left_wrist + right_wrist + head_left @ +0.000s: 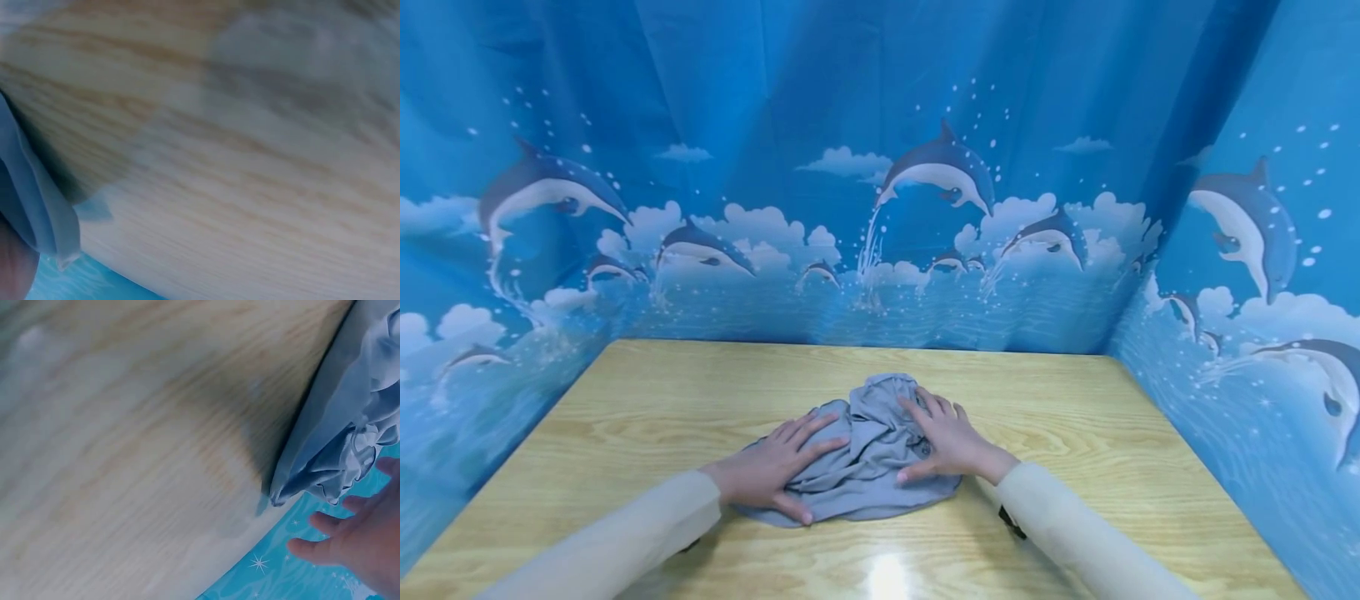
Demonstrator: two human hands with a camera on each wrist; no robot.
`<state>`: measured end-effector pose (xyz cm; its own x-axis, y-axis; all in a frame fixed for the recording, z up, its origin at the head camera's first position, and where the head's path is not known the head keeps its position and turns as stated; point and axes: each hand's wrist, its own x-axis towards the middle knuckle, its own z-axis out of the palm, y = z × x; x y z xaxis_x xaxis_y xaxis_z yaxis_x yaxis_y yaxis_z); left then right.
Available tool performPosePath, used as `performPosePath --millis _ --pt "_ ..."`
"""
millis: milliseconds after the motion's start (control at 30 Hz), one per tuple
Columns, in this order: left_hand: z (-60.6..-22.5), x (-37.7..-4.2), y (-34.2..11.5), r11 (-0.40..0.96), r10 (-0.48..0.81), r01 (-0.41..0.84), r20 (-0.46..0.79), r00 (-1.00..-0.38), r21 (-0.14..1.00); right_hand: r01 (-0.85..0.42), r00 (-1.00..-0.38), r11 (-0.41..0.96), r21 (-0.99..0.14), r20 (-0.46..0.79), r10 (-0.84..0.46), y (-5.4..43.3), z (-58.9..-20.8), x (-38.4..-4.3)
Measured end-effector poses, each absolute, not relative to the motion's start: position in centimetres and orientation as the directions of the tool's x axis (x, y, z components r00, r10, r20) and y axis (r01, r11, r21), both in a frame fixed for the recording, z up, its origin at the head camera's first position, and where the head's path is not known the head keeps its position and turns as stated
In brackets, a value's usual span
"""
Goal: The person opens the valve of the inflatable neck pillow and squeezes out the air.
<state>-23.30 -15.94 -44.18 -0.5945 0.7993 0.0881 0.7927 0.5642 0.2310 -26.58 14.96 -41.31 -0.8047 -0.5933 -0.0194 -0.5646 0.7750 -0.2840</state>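
Note:
A crumpled grey-blue cloth (872, 467), gathered in folds and ruffles, lies in a heap on the wooden table. My left hand (772, 467) rests on its left side with fingers spread and thumb near the front edge. On the right side, my right hand (951, 446) lies over the folds, fingers extended and apart. In the left wrist view only an edge of the cloth (53, 212) shows at the left. The right wrist view has the cloth's bunched folds (356, 444) at the right, beside the spread fingers of my right hand (369, 540).
The wood-grain table (685, 392) reaches back to a blue curtain (760, 167) printed with dolphins, clouds and waves. Similar curtain panels stand along the left and right sides. A bright light reflection lies on the tabletop near the front.

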Motion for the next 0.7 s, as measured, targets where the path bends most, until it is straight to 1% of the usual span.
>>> performPosePath --millis 100,300,467,600,700 --pt "-44.1 -23.3 -15.9 0.57 0.796 0.787 0.078 -0.6 0.237 -0.586 -0.79 0.76 -0.282 -0.01 -0.613 14.6 -41.5 -26.9" --pt "-43.9 -23.3 -15.8 0.584 0.791 0.779 0.056 -0.609 0.228 -0.579 -0.769 0.753 -0.313 -0.096 -0.632 14.2 -42.2 -27.0" --pt "-43.6 -23.4 -15.7 0.577 0.794 0.776 0.049 -0.606 0.256 -0.584 -0.774 0.772 -0.25 -0.116 -0.623 14.0 -42.5 -26.7" --pt "-43.5 -23.7 -15.8 0.572 0.798 0.78 0.049 -0.601 0.255 -0.594 -0.772 0.781 -0.193 -0.137 -0.621 13.9 -42.7 -26.7" --pt "-43.2 -23.9 -16.1 0.585 0.787 0.766 0.043 -0.616 0.266 -0.592 -0.77 0.785 -0.185 -0.157 -0.618 13.8 -42.5 -26.6"
